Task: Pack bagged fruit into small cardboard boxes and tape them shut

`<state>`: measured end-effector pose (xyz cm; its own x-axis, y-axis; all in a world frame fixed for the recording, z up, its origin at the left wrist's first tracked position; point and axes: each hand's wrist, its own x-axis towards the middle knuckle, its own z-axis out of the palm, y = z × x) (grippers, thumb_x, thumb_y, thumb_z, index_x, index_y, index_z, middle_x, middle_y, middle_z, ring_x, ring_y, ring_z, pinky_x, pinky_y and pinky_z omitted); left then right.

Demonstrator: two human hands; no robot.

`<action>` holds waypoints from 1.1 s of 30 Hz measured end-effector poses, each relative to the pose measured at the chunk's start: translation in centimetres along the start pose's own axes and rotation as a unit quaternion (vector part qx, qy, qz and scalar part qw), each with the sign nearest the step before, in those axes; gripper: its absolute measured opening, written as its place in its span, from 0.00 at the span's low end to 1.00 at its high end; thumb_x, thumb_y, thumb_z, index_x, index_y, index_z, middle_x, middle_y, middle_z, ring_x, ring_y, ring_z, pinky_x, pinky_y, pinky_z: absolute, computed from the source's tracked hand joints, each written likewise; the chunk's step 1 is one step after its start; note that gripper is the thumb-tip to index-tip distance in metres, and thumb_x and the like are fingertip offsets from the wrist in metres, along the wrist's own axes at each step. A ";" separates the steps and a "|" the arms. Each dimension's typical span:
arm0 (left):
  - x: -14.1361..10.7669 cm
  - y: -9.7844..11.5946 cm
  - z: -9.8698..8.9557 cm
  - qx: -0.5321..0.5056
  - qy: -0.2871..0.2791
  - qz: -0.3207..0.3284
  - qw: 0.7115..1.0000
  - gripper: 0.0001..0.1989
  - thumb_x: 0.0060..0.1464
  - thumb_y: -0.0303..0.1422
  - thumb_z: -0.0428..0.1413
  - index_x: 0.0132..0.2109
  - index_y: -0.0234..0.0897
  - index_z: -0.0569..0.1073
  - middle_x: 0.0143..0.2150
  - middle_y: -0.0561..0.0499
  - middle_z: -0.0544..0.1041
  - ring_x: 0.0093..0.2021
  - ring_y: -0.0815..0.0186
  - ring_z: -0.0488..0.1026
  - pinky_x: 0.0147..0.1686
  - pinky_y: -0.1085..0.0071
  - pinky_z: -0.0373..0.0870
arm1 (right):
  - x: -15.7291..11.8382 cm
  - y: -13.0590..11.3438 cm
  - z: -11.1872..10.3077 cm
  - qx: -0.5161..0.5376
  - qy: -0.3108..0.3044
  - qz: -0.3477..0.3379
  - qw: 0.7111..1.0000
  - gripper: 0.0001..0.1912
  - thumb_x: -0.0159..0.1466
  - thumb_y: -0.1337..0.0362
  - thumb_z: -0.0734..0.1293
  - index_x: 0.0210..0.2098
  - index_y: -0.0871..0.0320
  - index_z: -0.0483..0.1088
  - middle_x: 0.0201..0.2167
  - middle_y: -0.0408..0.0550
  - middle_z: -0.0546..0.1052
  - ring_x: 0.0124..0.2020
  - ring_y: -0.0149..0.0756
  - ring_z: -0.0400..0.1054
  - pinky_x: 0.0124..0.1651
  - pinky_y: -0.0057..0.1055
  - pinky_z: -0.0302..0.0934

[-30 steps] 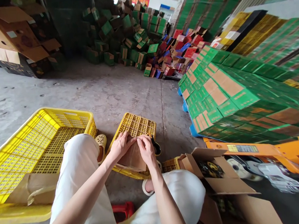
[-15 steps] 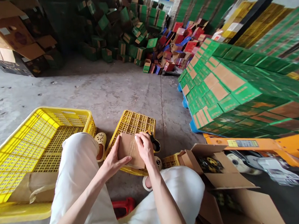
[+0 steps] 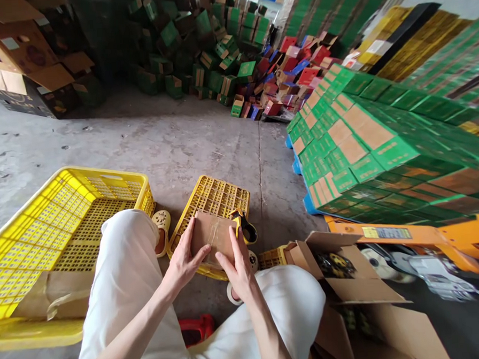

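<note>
A small brown cardboard box [image 3: 210, 230] with clear tape across its top rests on an upturned yellow crate [image 3: 220, 194] between my knees. My left hand [image 3: 188, 253] grips the box's left side, thumb on top and fingers along the edge. On the opposite side, my right hand [image 3: 239, 259] holds it too, its thumb at the near edge and its fingers along the right face. Just beyond my right fingertips lies a yellow and black tape dispenser [image 3: 246, 227] on the crate.
At left stands a large yellow crate [image 3: 114, 178] with a cardboard piece [image 3: 55, 293] inside. Open cardboard boxes [image 3: 361, 288] sit at right, beside an orange pallet jack [image 3: 419, 231]. Stacked green cartons [image 3: 353, 141] stand behind it. Loose cartons [image 3: 217, 63] are heaped at the back.
My right hand has moved from the top of the box, by the tape, down to its right side. The tape dispenser now shows more fully. My left hand keeps its hold.
</note>
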<state>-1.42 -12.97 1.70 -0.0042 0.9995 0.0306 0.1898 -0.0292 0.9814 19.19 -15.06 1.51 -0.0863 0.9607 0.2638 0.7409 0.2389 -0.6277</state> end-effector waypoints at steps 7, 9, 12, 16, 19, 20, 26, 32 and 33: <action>0.4 -0.3 -1.1 0.015 -0.057 0.013 0.998 0.56 0.59 0.50 0.70 0.84 0.45 0.51 0.84 0.43 0.55 0.83 0.47 0.52 0.81 0.53 0.52 | -1.0 -0.5 0.7 0.075 -0.014 0.076 0.994 0.44 0.78 0.50 0.63 0.85 0.45 0.38 0.82 0.52 0.58 0.81 0.50 0.56 0.78 0.53 0.61; 0.8 -0.4 -1.4 -0.003 -0.074 0.006 0.997 0.57 0.57 0.50 0.71 0.84 0.45 0.51 0.85 0.43 0.54 0.83 0.47 0.51 0.81 0.52 0.50 | 1.0 -0.5 1.0 0.083 -0.008 0.090 0.992 0.45 0.76 0.48 0.65 0.84 0.47 0.42 0.82 0.54 0.58 0.81 0.52 0.55 0.78 0.55 0.60; 1.2 -0.3 -1.7 -0.042 -0.084 -0.009 0.996 0.55 0.58 0.50 0.70 0.83 0.45 0.54 0.84 0.45 0.55 0.84 0.48 0.51 0.81 0.52 0.48 | 4.7 -0.2 1.3 0.075 0.014 0.108 0.991 0.42 0.73 0.44 0.69 0.80 0.50 0.58 0.81 0.58 0.59 0.82 0.56 0.51 0.78 0.58 0.58; 1.6 0.1 -1.9 -0.102 -0.067 -0.053 0.991 0.48 0.63 0.54 0.65 0.82 0.46 0.58 0.83 0.48 0.59 0.82 0.50 0.55 0.81 0.56 0.51 | 7.9 0.2 1.2 0.076 0.019 0.085 0.993 0.32 0.71 0.42 0.68 0.67 0.52 0.73 0.74 0.59 0.70 0.77 0.56 0.61 0.76 0.56 0.60; 1.2 -0.1 -2.1 -0.167 -0.046 -0.103 0.979 0.45 0.65 0.58 0.61 0.81 0.45 0.61 0.82 0.48 0.61 0.82 0.50 0.55 0.81 0.57 0.51 | 8.1 0.1 1.1 0.092 0.031 0.064 0.993 0.27 0.75 0.43 0.63 0.63 0.52 0.74 0.64 0.58 0.78 0.66 0.50 0.72 0.70 0.49 0.68; 0.9 -0.4 -2.1 -0.187 -0.043 -0.134 0.972 0.45 0.65 0.60 0.60 0.80 0.45 0.63 0.82 0.48 0.62 0.83 0.49 0.54 0.80 0.55 0.52 | 7.8 0.0 1.1 0.093 0.037 0.059 0.993 0.26 0.75 0.43 0.62 0.62 0.52 0.74 0.61 0.58 0.79 0.63 0.48 0.74 0.68 0.48 0.69; -1.8 -1.4 -1.2 -0.273 -0.060 -0.282 0.918 0.44 0.64 0.61 0.61 0.80 0.54 0.62 0.83 0.49 0.59 0.82 0.43 0.55 0.75 0.41 0.62 | 5.4 -1.1 0.4 0.090 0.076 0.051 0.992 0.28 0.75 0.42 0.64 0.63 0.55 0.72 0.60 0.59 0.79 0.61 0.50 0.75 0.65 0.48 0.71; -0.6 -1.7 -0.3 -0.267 0.010 -0.157 0.951 0.47 0.58 0.61 0.66 0.75 0.39 0.70 0.72 0.39 0.77 0.70 0.44 0.75 0.68 0.52 0.75 | 3.7 -3.8 -0.2 0.060 0.159 0.002 0.986 0.22 0.75 0.47 0.70 0.59 0.55 0.74 0.55 0.58 0.80 0.58 0.50 0.77 0.64 0.50 0.72; 0.0 -2.2 -0.2 -0.268 0.031 -0.165 0.949 0.48 0.57 0.62 0.67 0.74 0.36 0.71 0.69 0.37 0.79 0.68 0.43 0.78 0.66 0.52 0.77 | 3.3 -4.2 0.3 0.050 0.177 0.000 0.983 0.21 0.75 0.48 0.70 0.59 0.55 0.74 0.55 0.58 0.81 0.57 0.50 0.77 0.64 0.49 0.73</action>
<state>-2.02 -12.92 -0.44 -0.0372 0.9530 -0.3006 -0.3583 0.2681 0.8943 15.61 -12.82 4.79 0.1641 0.8555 0.4910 0.6701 0.2687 -0.6920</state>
